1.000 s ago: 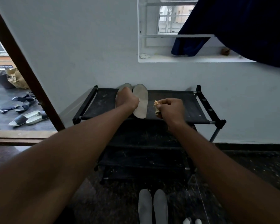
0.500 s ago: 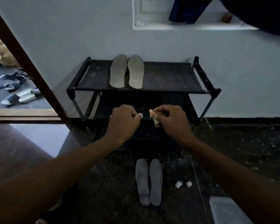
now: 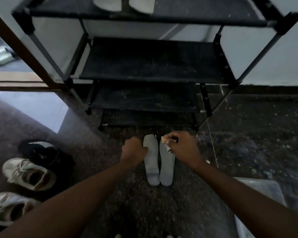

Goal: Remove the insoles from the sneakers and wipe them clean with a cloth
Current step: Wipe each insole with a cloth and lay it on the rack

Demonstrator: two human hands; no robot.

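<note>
Two grey insoles lie side by side on the dark floor: the left insole (image 3: 151, 162) and the right insole (image 3: 167, 167). My left hand (image 3: 133, 151) is curled at the toe edge of the left insole, its fingers touching it. My right hand (image 3: 181, 148) pinches a small crumpled tan cloth (image 3: 166, 143) above the toe of the right insole. Two more pale insoles (image 3: 124, 5) rest on the top shelf of the black shoe rack (image 3: 150, 59). A pale sneaker (image 3: 28, 173) and a second one (image 3: 6, 207) sit on the floor at the left.
A black shoe (image 3: 40, 149) lies behind the pale sneakers. A wooden door frame (image 3: 22, 48) runs along the left, with a pale slipper (image 3: 1, 55) beyond it. A clear plastic sheet (image 3: 261, 191) lies on the floor at the lower right.
My view has tilted down from the rack top to the floor. Both hands have dropped from the rack's top shelf to the floor insoles; the right hand keeps the cloth.
</note>
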